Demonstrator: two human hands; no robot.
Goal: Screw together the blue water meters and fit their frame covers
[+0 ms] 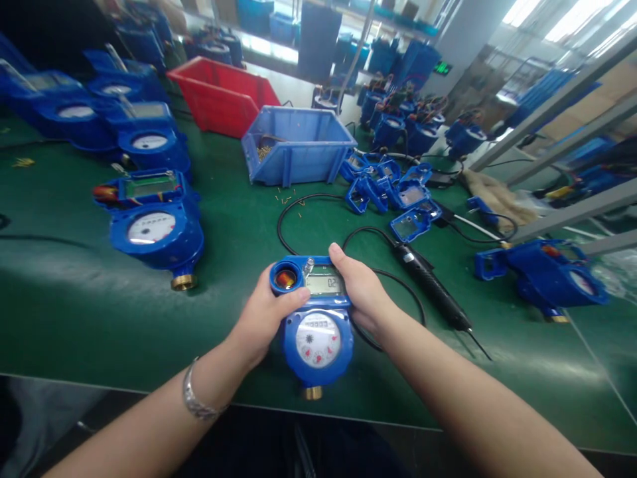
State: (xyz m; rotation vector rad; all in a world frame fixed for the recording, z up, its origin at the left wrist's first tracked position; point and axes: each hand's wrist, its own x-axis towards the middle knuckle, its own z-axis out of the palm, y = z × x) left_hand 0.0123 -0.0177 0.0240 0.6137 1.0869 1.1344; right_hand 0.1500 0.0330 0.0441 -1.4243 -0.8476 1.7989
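Between my two hands is a blue water meter (318,338) with a round white dial, a small display and a brass fitting at its near end. My left hand (266,309) grips the left side of its upper housing, thumb near the display. On the right side my right hand (365,289) holds the same housing, its thumb up along the edge. A round opening at the housing's upper left shows red and yellow inside. To the right lies a black electric screwdriver (430,285) with its cable looping behind the meter.
Several blue meters (156,229) stand at the left, and another meter (557,279) lies at the right. A blue bin (303,149) with small screws and a red bin (219,93) stand behind. Blue covers (411,226) lie piled right of loose screws (288,199). Metal rails (557,179) cross the right.
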